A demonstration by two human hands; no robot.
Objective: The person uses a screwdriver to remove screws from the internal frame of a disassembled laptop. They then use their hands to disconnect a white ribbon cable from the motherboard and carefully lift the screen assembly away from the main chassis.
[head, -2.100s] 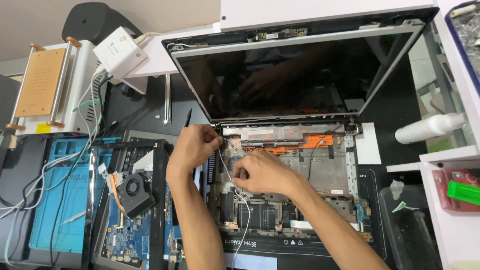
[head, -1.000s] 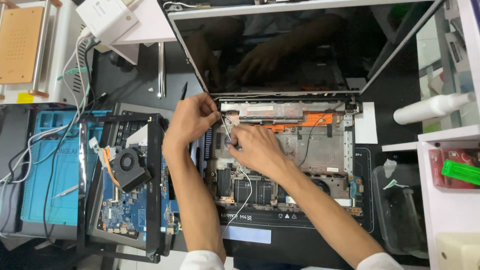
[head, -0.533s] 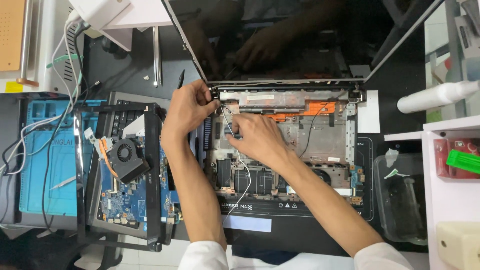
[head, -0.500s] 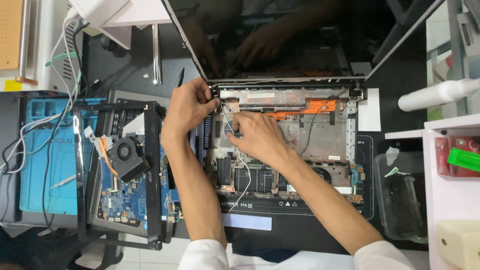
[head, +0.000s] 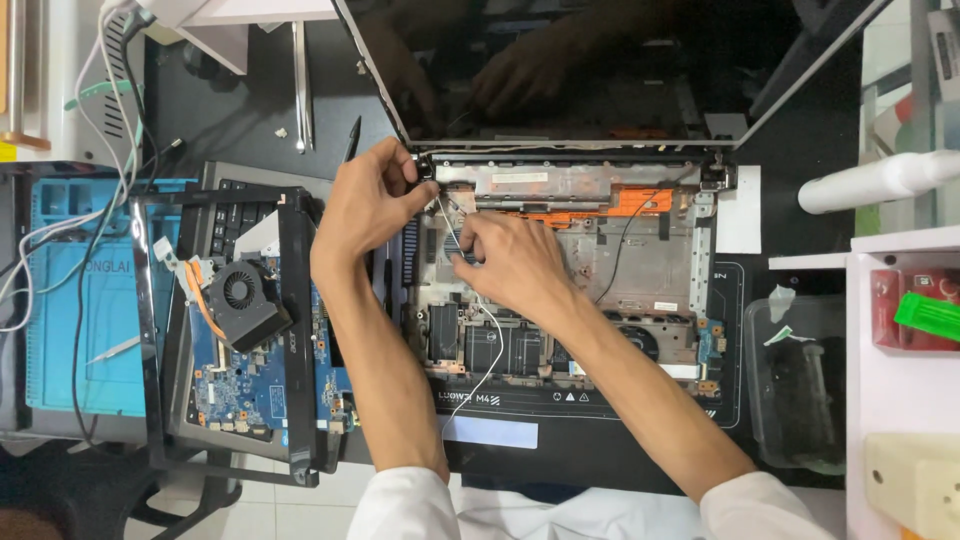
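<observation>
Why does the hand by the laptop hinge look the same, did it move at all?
No. The left hand stays pinched at the left hinge corner of the open laptop base throughout; only the head camera shifted.

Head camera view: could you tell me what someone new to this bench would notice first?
An opened laptop base, cover off and insides bare, fills the centre with its dark screen tilted up behind. The left hand pinches at the left hinge corner while the right hand presses thin cables inside the shell. On the left, a blue circuit board with a black fan lies on a removed keyboard frame.
</observation>
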